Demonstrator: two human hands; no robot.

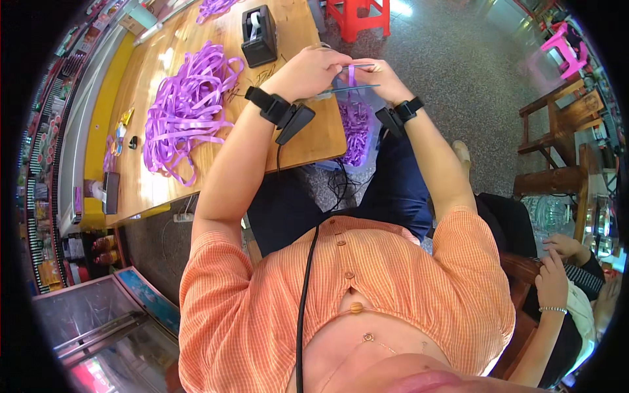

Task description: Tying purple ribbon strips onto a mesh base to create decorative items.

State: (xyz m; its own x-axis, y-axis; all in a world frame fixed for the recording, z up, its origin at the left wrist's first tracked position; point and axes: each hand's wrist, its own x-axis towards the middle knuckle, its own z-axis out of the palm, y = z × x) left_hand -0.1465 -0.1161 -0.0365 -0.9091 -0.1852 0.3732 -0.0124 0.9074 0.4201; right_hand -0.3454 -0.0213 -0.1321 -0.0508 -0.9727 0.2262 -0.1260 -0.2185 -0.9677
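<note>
Past the table's right corner, my two hands meet over a clear plastic bin (369, 154). A short strip of purple ribbon (352, 77) runs between two thin, dark, roughly parallel prongs (359, 87). My left hand (320, 67) is closed, its fingertips pinched beside the ribbon. Close against it on the other side, my right hand (383, 77) is closed too, its fingers at the upper prong. How the prongs join is hidden behind my left hand. Many small purple ribbon pieces (356, 131) fill the bin below.
On the wooden table (308, 141) lies a loose heap of purple ribbon (187, 111). A black tape dispenser (259, 36) stands behind my left hand. There is a red stool (357, 23) beyond the table. At lower right sits another person, whose hand (553, 281) shows.
</note>
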